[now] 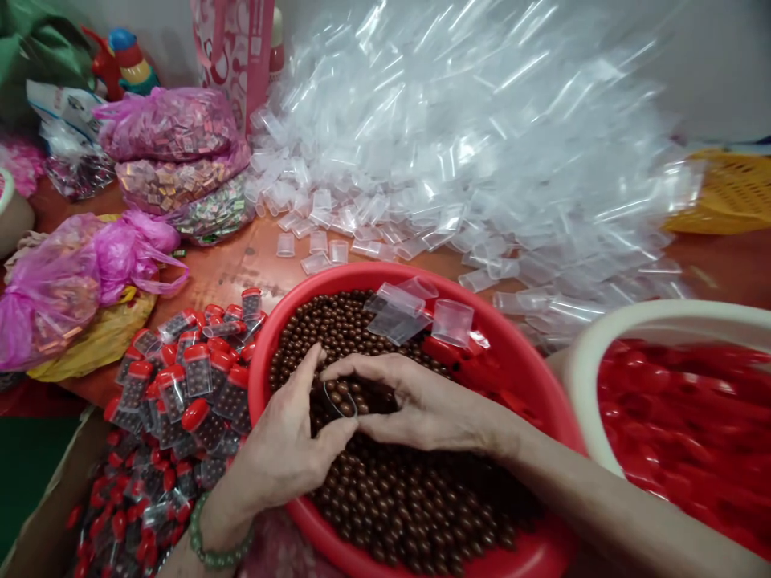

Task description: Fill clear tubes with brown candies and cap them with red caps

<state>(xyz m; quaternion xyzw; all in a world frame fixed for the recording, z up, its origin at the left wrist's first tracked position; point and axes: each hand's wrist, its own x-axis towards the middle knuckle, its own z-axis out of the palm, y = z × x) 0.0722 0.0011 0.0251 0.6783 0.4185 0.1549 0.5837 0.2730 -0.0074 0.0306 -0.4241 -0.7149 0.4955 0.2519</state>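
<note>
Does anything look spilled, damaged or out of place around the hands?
Mildly: a few clear containers lie askew inside the red basin, some on the brown beads, apart from the large heap on the table. That may be intended. I see no beads spilled outside the basin; blur on the heap could hide damage.

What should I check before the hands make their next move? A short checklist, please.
1. Clear container steadied between left hand and right hand: ok.
2. Brown balls showing inside it: ok.
3. Container full enough: cannot tell; the hands cover much of it.
4. Container's mouth covered: not ok; it is open.
5. Red caps nearby: ok, seemingly; a blurred heap fills the white tub.
6. Spare clear containers close by: ok; a few lie in the red tub.
</note>
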